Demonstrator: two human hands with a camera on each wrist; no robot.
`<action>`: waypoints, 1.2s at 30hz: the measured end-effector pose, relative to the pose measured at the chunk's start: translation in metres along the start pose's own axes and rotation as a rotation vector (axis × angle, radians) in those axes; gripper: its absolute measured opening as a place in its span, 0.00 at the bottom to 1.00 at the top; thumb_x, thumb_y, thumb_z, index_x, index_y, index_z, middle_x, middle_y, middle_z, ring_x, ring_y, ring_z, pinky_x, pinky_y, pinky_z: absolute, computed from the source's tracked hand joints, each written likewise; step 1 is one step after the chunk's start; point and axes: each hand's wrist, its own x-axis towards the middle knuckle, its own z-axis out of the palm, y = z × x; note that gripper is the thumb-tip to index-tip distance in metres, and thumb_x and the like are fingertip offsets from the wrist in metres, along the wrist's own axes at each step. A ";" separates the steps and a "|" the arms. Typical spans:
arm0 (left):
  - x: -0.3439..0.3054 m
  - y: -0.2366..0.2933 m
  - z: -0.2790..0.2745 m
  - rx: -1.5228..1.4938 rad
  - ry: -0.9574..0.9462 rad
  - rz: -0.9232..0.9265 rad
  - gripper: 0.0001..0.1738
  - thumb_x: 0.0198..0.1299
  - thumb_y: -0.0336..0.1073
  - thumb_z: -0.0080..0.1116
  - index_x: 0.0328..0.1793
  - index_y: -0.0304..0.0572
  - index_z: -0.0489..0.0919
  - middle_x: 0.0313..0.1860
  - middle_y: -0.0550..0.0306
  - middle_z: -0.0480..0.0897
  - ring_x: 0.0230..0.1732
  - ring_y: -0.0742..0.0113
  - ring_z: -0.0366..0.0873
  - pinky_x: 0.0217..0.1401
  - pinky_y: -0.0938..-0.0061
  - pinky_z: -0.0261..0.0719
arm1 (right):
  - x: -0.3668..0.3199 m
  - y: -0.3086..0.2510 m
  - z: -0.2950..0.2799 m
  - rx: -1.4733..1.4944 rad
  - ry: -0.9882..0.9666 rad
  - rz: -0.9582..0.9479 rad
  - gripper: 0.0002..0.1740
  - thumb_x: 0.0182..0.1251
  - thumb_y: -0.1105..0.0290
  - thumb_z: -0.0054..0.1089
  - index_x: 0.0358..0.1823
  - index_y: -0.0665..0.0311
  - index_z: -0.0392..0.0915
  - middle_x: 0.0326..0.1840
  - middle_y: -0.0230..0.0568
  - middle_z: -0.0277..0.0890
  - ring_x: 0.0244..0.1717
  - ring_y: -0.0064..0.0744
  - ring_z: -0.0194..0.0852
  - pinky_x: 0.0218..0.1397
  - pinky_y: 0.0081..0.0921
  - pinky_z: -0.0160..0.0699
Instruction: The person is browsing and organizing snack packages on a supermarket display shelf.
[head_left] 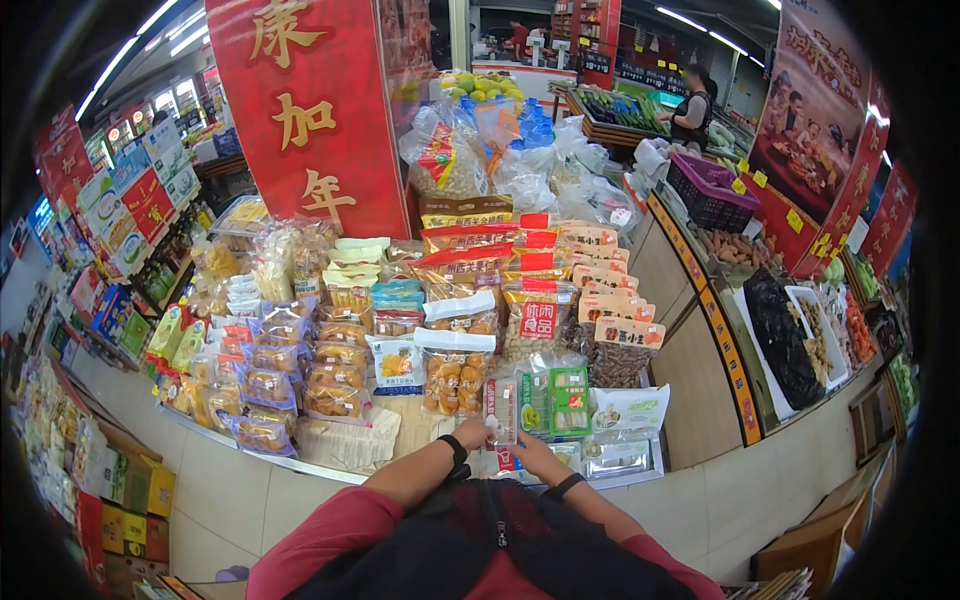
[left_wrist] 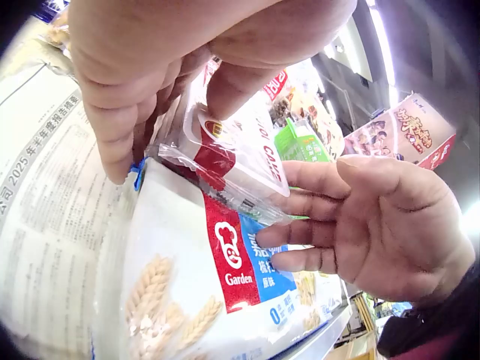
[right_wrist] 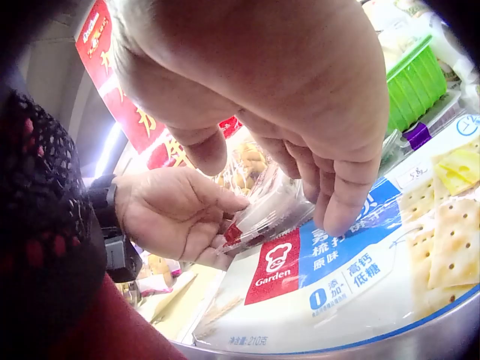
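Note:
My left hand (head_left: 472,434) pinches the end of a small cake packet (head_left: 502,410) in clear wrapping, with a red band and red lettering. In the left wrist view the thumb lies across the top of this cake packet (left_wrist: 251,150). My right hand (head_left: 540,460) is at the packet's other end, its fingers (left_wrist: 307,202) extended at the edge and its thumb apart. Close below both hands lies a white, red and blue Garden cracker bag (right_wrist: 315,277), printed with crackers and wheat ears.
Green trays (head_left: 555,402) in clear packaging stand just beyond the right hand. Bagged snacks (head_left: 458,370) and rows of wrapped buns (head_left: 335,390) fill the display to the left and behind. Printed paper (head_left: 345,440) covers part of the surface. A wooden-sided counter (head_left: 700,370) flanks the right.

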 end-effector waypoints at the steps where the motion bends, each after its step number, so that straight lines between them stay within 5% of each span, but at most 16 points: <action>1: -0.002 0.003 0.001 0.002 -0.001 -0.001 0.17 0.54 0.40 0.54 0.41 0.32 0.83 0.33 0.42 0.84 0.35 0.53 0.83 0.38 0.62 0.78 | 0.000 0.001 0.000 0.032 0.020 -0.038 0.30 0.65 0.58 0.53 0.63 0.70 0.66 0.55 0.60 0.75 0.57 0.52 0.74 0.60 0.36 0.69; 2: -0.009 0.012 0.002 -0.164 0.005 -0.042 0.18 0.55 0.40 0.53 0.43 0.32 0.82 0.34 0.45 0.84 0.36 0.56 0.82 0.38 0.64 0.78 | -0.001 0.001 0.001 0.064 0.041 -0.075 0.34 0.63 0.54 0.54 0.63 0.74 0.65 0.53 0.66 0.74 0.57 0.59 0.72 0.58 0.39 0.69; 6: -0.040 0.053 -0.001 -0.366 0.040 -0.174 0.20 0.59 0.41 0.51 0.48 0.30 0.80 0.38 0.52 0.82 0.37 0.64 0.79 0.37 0.68 0.75 | -0.007 -0.008 -0.001 0.052 0.094 -0.075 0.33 0.64 0.54 0.54 0.62 0.74 0.65 0.54 0.66 0.74 0.57 0.59 0.72 0.59 0.39 0.69; 18: -0.022 0.029 0.001 -0.267 -0.030 -0.210 0.18 0.59 0.42 0.50 0.44 0.33 0.80 0.30 0.56 0.80 0.27 0.65 0.74 0.30 0.67 0.69 | -0.002 0.001 0.000 0.003 0.045 -0.064 0.35 0.63 0.53 0.55 0.62 0.75 0.65 0.56 0.67 0.73 0.59 0.59 0.71 0.60 0.39 0.68; 24: -0.041 0.053 0.004 -0.471 -0.001 -0.184 0.17 0.59 0.41 0.49 0.43 0.35 0.80 0.33 0.55 0.79 0.30 0.65 0.74 0.31 0.66 0.70 | -0.009 -0.016 -0.006 0.041 0.025 -0.042 0.37 0.63 0.52 0.55 0.64 0.76 0.63 0.57 0.65 0.72 0.60 0.57 0.71 0.62 0.37 0.67; 31: -0.047 0.064 -0.005 -0.306 -0.086 -0.243 0.16 0.64 0.43 0.50 0.46 0.37 0.78 0.32 0.60 0.76 0.31 0.70 0.69 0.34 0.71 0.66 | 0.002 0.007 0.001 0.007 -0.016 -0.034 0.40 0.64 0.52 0.55 0.68 0.77 0.59 0.60 0.66 0.70 0.62 0.57 0.69 0.63 0.36 0.66; 36: -0.041 0.054 -0.001 -0.345 -0.030 -0.233 0.14 0.57 0.41 0.51 0.40 0.38 0.78 0.32 0.56 0.77 0.31 0.65 0.75 0.30 0.67 0.69 | -0.001 -0.002 -0.002 0.009 -0.017 -0.001 0.41 0.64 0.52 0.54 0.68 0.77 0.58 0.60 0.67 0.70 0.62 0.57 0.70 0.63 0.36 0.67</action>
